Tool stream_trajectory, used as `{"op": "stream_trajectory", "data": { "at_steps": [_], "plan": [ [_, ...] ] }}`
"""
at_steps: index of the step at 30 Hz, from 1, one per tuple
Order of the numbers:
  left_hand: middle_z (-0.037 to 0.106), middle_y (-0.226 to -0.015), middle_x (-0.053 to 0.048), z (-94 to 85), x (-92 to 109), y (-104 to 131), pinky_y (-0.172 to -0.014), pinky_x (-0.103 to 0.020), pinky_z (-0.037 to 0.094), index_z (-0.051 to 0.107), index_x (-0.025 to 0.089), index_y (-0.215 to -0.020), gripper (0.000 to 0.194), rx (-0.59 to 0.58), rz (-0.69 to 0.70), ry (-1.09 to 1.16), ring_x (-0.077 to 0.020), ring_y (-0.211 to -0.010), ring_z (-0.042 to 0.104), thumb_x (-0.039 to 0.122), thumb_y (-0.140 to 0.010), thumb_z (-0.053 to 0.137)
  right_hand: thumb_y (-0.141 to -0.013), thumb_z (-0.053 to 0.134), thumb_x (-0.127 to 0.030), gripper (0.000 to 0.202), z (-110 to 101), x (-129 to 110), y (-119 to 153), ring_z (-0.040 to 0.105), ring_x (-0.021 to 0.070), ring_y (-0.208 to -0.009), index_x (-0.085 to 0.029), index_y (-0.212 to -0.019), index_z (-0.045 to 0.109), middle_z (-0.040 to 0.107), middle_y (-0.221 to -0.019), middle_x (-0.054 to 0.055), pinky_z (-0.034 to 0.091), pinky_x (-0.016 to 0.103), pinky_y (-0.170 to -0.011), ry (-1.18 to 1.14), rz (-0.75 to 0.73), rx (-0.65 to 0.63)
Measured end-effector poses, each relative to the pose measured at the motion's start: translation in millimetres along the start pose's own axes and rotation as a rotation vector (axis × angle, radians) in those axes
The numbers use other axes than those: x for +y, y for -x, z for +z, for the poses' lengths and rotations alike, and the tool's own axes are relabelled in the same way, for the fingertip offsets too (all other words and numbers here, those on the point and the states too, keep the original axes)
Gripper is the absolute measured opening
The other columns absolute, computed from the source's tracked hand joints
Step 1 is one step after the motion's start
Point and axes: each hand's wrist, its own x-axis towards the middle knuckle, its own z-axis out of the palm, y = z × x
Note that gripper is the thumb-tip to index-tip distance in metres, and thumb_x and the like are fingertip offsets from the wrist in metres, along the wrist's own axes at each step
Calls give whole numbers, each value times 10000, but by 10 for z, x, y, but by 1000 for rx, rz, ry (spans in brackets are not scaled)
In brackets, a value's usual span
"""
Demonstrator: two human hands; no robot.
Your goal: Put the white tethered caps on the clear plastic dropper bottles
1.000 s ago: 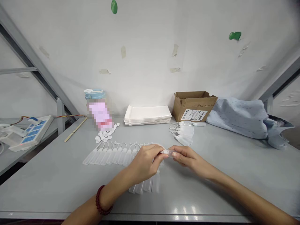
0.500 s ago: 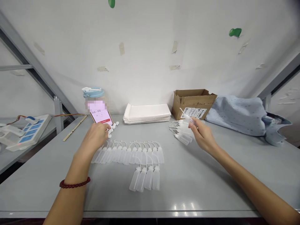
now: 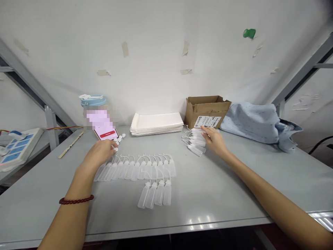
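My left hand is over the table at the left with its fingers curled together. Small white caps lie around its fingertips; whatever the fingers enclose is hidden. On the right, my right hand has its fingers stretched out, thumb apart, at the edge of a pile of clear plastic squeeze bottles with thin tethers. A long row of similar bottles lies between the hands. In front of that row is a shorter group of bottles.
A stack of white envelopes is at the back. Right of it stand an open cardboard box and a light blue cloth. A phone leans against a blue-lidded container. A thin stick and power strip are leftward.
My right hand has lowered to the pile and let go of the bottle it held up. My left hand stays by the caps. The camera view has turned slightly right.
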Motion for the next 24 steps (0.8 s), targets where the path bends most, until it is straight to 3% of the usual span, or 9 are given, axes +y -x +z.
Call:
{"op": "stream_trajectory", "data": {
  "at_steps": [6, 11, 14, 18, 24],
  "plan": [
    [695, -799, -116, 13, 26, -8, -658, -341, 441, 671, 162, -828, 176, 22, 27, -2, -304, -822, 634, 194, -722, 535, -874, 411, -234, 319, -147, -104, 28, 529, 283, -954, -168, -1104, 623, 604, -1027, 139, 422, 453, -823, -27, -5, 79],
    [683, -931, -142, -67, 252, 60, -772, -373, 445, 648, 133, -890, 234, 127, 72, 46, -324, -946, 597, 284, -755, 529, -903, 424, -242, 213, -323, -583, 191, 554, 223, -875, -186, -1006, 602, 608, -981, 109, 462, 359, -741, -110, -65, 100],
    [664, -1028, -88, -106, 529, 201, -799, -330, 452, 608, 157, -980, 287, 213, 90, 130, -253, -934, 599, 339, -792, 489, -912, 413, -178, 156, -349, -987, 405, 554, 181, -804, -177, -958, 562, 603, -875, 84, 468, 312, -712, -343, -264, -64],
    [679, -912, -40, -86, 879, 407, -738, -300, 465, 617, 184, -846, 229, 253, 216, 486, -206, -826, 607, 386, -750, 568, -900, 359, -160, 206, -298, -1325, 702, 528, 192, -786, -137, -989, 544, 591, -874, 107, 475, 332, -681, -388, -540, -332],
    [668, -794, -17, -27, 1087, 509, -739, -295, 450, 624, 179, -798, 139, 212, 312, 631, -169, -763, 599, 302, -734, 615, -827, 534, -424, 371, -205, -1424, 862, 502, 206, -730, -87, -982, 549, 574, -822, 109, 468, 342, -620, -306, -498, -425]
  ]
}}
